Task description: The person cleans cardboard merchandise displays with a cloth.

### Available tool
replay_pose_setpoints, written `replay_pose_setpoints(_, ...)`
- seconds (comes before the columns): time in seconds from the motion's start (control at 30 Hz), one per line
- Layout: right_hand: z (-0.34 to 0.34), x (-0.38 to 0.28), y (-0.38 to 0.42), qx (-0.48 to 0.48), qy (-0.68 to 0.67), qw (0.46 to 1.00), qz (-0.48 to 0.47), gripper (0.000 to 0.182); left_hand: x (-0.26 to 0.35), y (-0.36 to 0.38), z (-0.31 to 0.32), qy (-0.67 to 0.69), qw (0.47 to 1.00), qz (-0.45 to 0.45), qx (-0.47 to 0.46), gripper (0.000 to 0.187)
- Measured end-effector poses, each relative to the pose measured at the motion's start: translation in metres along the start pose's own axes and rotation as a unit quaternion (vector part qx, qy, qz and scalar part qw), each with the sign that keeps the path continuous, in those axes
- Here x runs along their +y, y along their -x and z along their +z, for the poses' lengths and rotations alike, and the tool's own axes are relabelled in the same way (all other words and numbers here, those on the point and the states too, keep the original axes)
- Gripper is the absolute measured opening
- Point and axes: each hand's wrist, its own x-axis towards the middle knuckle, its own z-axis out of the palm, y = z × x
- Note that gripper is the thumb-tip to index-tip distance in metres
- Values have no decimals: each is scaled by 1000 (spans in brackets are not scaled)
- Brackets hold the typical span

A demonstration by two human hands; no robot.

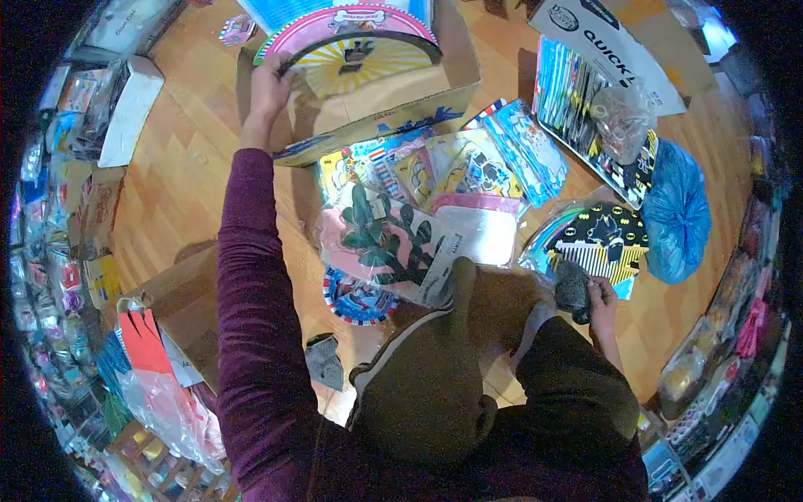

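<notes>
My left hand [269, 92] is closed on the left end of a fan-shaped card [355, 65] with yellow and white rays and a dark curved edge. It holds this card over an open cardboard box [393, 115]. Behind it, a pink fan-shaped card [322, 29] with a striped rim stands in the box. My right hand [600, 305] is low on the right, its fingers curled against a dark grey sock [571, 289], which seems to be on my foot. Just beyond that lies a fan-shaped stack with a black-and-yellow bat pattern [598, 230].
Packaged printed goods [376, 238] lie before my knees, with a round striped piece [360, 297] beside them. A box of upright packets [569, 96] and a blue plastic bag [679, 213] stand at right. A cardboard box [180, 293] is at left. Shelved goods line both sides.
</notes>
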Motion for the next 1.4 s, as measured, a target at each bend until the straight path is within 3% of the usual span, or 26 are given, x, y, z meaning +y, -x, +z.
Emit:
replay_pose_setpoints(0.03,0,-3,3,1,-2,1000,0,13,8,-6,-8,-20,997,56,38,25)
replay_pose_setpoints(0.1,-1,-9,7,-2,-3,1000,24,13,21,-16,-15,5,997,53,50,23)
replay_pose_setpoints(0.17,-4,-2,7,-4,-9,1000,26,13,25,-30,-14,-83,996,33,3,23)
replay_pose_setpoints(0.2,-6,0,7,-5,-12,999,29,12,25,-34,-9,-91,993,71,-17,24)
replay_pose_setpoints(0.3,-7,-1,10,11,-24,999,38,12,25,-40,9,-185,979,79,-27,23)
replay_pose_setpoints(0.37,-9,1,12,15,-26,999,39,11,18,-45,22,-178,981,69,-20,28)
replay_pose_setpoints(0.47,-8,5,11,10,-32,999,33,10,31,-43,28,-263,964,18,35,42)
replay_pose_setpoints(0.57,-9,15,9,-17,-40,998,54,9,71,-37,23,-372,924,4,84,40)
replay_pose_setpoints(0.63,-8,17,7,-12,11,1000,12,8,73,-36,30,-384,915,29,115,38)
replay_pose_setpoints(0.77,-7,5,11,-24,-12,999,25,8,82,-24,52,-340,934,10,113,38)
replay_pose_setpoints(0.83,-7,4,13,-20,8,1000,8,8,73,-11,69,-200,978,-45,50,42)
replay_pose_setpoints(0.97,-14,14,12,8,73,997,19,16,40,-6,109,-195,976,-83,-49,53)
replay_pose_setpoints(1.0,-15,1,17,11,53,998,30,22,56,1,113,-175,983,-57,-24,53)
replay_pose_setpoints(1.03,-19,5,21,48,116,992,6,24,76,5,105,-152,988,-32,3,54)
replay_pose_setpoints(1.07,-26,23,21,75,100,992,6,22,78,6,105,-66,998,-2,6,51)
replay_pose_setpoints(1.1,-33,8,25,28,49,995,84,21,84,8,105,18,1000,23,11,47)
replay_pose_setpoints(1.13,-37,18,28,94,59,994,15,18,116,17,98,88,995,25,38,42)
replay_pose_setpoints(1.17,-51,25,29,102,34,993,46,17,149,29,88,154,985,23,68,36)
replay_pose_setpoints(1.27,-88,51,27,217,-17,975,50,18,219,64,75,255,966,-5,49,27)
replay_pose_setpoints(1.33,-108,65,23,294,-73,952,43,20,256,94,80,388,919,-76,-14,23)
replay_pose_setpoints(1.4,-123,82,15,341,-83,936,-12,23,278,127,101,358,928,-13,-98,20)
